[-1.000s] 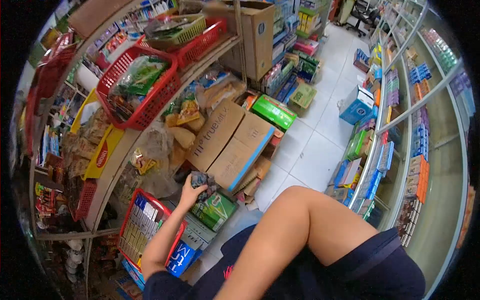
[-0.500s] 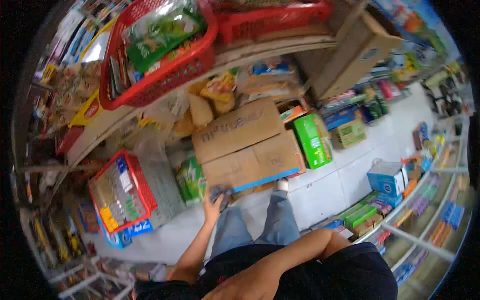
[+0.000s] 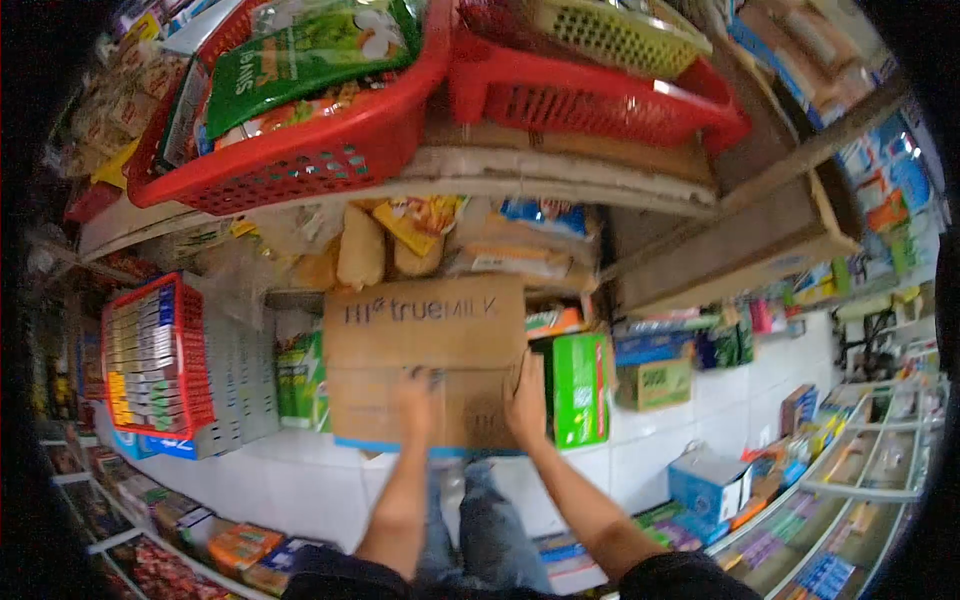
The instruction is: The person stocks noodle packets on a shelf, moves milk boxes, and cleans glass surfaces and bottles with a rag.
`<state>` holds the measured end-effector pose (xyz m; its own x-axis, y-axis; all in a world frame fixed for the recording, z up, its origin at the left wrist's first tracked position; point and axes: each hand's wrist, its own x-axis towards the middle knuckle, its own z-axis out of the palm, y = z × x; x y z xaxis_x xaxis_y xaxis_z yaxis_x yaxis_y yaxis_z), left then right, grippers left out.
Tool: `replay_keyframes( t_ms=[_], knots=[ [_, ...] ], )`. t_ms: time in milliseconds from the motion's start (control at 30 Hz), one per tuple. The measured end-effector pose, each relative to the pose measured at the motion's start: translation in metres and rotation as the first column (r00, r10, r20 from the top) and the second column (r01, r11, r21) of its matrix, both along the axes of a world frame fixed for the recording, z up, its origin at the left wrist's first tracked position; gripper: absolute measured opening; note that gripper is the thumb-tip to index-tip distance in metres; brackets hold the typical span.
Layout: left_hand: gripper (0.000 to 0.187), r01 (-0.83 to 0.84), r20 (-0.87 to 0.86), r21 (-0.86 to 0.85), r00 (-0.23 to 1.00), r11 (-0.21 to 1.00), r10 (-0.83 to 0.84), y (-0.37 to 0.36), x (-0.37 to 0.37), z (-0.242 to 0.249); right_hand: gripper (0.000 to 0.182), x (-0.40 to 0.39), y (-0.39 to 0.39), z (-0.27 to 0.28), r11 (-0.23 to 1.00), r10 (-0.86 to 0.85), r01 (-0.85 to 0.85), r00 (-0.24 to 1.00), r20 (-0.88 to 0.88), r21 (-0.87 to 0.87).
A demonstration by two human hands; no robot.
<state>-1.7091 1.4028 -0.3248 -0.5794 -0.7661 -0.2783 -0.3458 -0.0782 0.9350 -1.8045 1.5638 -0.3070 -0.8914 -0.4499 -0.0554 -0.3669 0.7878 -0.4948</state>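
A closed cardboard box [image 3: 427,335] printed "Hi true milk", with a blue strip along its near edge, stands in front of me. My left hand [image 3: 416,400] is over the box's near flap, smeared by motion. A small dark patch shows at its fingertips, too blurred to name. My right hand [image 3: 525,405] lies along the box's right side, fingers stretched out and flat, holding nothing. Just right of that hand is a bright green carton [image 3: 580,388]. A green pack [image 3: 300,380] stands to the left of the box.
Red baskets [image 3: 300,180] of packets line the shelf [image 3: 560,190] above the box. A smaller red basket [image 3: 190,350] with packs rests on a grey carton [image 3: 240,370] at left. A blue box [image 3: 700,485] stands on the tiled floor [image 3: 270,490], near a glass case [image 3: 790,525].
My left hand moved from the box's near left corner, where it held something dark and crumpled, onto its top. My right hand came from across my body to the box's right side.
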Motion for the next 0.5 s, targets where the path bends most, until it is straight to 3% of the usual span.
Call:
replay_keyframes(
  t_ms=[33, 67, 100, 133, 200, 233, 267, 300, 333, 367, 400, 433, 500],
  knots=[
    [0.026, 0.056, 0.018, -0.137, 0.998, 0.989, -0.054, -0.041, 0.042, -0.111, 0.054, 0.001, -0.009, 0.022, 0.993, -0.046, 0.058, 0.993, 0.111, -0.104],
    [0.028, 0.174, 0.243, -0.519, 0.969, 0.837, -0.051, -0.057, 0.051, -0.087, 0.054, 0.003, -0.014, 0.035, 0.983, -0.078, 0.103, 0.984, 0.161, -0.151],
    [0.030, 0.349, 0.443, -0.765, 0.895, 0.541, 0.050, -0.061, 0.059, -0.058, 0.055, 0.004, -0.014, 0.033, 0.982, -0.091, 0.116, 0.983, 0.158, -0.152],
    [0.030, 0.342, 0.436, -0.763, 0.899, 0.549, 0.046, -0.051, 0.055, -0.058, 0.055, 0.006, -0.014, 0.032, 0.980, -0.103, 0.128, 0.982, 0.159, -0.155],
    [0.034, 0.132, 0.475, -0.719, 0.810, 0.682, 0.344, -0.015, 0.039, -0.055, 0.056, 0.008, -0.015, 0.033, 0.975, -0.113, 0.138, 0.983, 0.147, -0.176],
    [0.031, 0.227, 0.602, -0.420, 0.794, 0.879, 0.083, 0.010, 0.038, -0.095, 0.056, 0.009, -0.016, 0.033, 0.967, -0.124, 0.153, 0.981, 0.148, -0.202],
    [0.029, 0.258, 0.318, -0.414, 0.939, 0.873, -0.126, 0.043, 0.013, -0.019, 0.056, 0.010, -0.015, 0.025, 0.967, -0.120, 0.147, 0.984, 0.135, -0.206],
    [0.029, -0.002, 0.161, -0.175, 0.986, 0.985, 0.031, 0.069, -0.007, 0.017, 0.056, 0.010, -0.011, 0.011, 0.971, -0.122, 0.135, 0.990, 0.077, -0.198],
    [0.030, 0.173, 0.114, -0.462, 0.984, 0.870, -0.135, 0.088, -0.007, 0.011, 0.056, 0.009, -0.010, 0.006, 0.974, -0.123, 0.124, 0.992, 0.018, -0.189],
    [0.033, 0.293, 0.119, -0.706, 0.947, 0.645, -0.300, 0.100, -0.002, -0.007, 0.055, 0.005, -0.009, 0.015, 0.948, -0.094, 0.137, 0.983, 0.158, -0.287],
    [0.033, 0.285, 0.109, -0.706, 0.948, 0.649, -0.298, 0.091, -0.001, -0.025, 0.055, 0.005, -0.013, 0.013, 0.950, -0.092, 0.132, 0.985, 0.148, -0.285],
    [0.034, 0.367, 0.205, -0.568, 0.930, 0.737, -0.305, 0.076, 0.006, -0.047, 0.055, 0.005, -0.013, 0.006, 0.961, -0.122, 0.135, 0.990, 0.066, -0.242],
    [0.029, 0.301, 0.447, -0.293, 0.882, 0.907, -0.148, 0.022, 0.038, -0.018, 0.055, 0.013, -0.013, 0.006, 0.974, -0.160, 0.156, 0.987, -0.012, -0.166]
  ],
)
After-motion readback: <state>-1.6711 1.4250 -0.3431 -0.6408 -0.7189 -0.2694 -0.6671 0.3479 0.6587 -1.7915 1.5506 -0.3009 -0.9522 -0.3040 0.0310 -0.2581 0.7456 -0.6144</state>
